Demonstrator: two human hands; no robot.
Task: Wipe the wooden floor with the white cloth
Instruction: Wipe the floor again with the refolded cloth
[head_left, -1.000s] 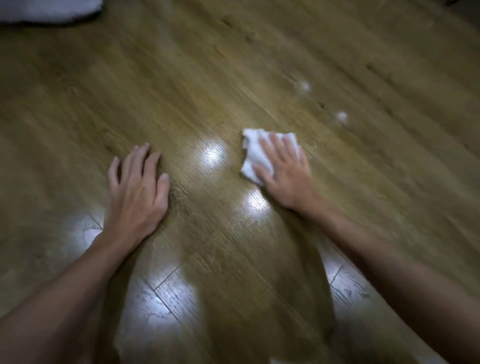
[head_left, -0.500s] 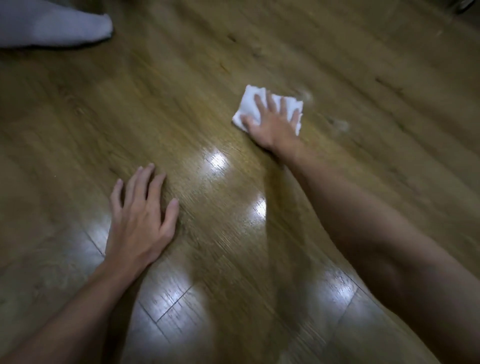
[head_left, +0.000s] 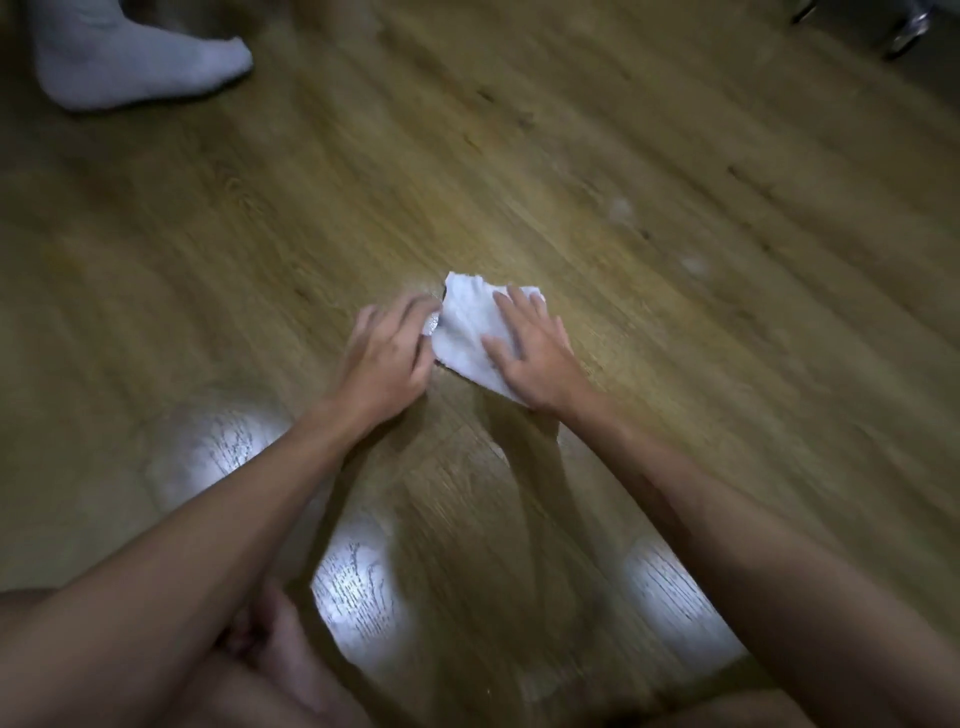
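Head view, white cloth (head_left: 470, 332) flat on wooden floor (head_left: 675, 389) at centre, right hand (head_left: 535, 358) spread open pressing on it, left hand (head_left: 387, 356) beside it, fingers loosely curled touching its left edge, socked foot (head_left: 130, 57) top left.

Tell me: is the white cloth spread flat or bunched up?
Mostly flat: the white cloth lies on the wooden floor under the right hand; the left hand meets its edge.
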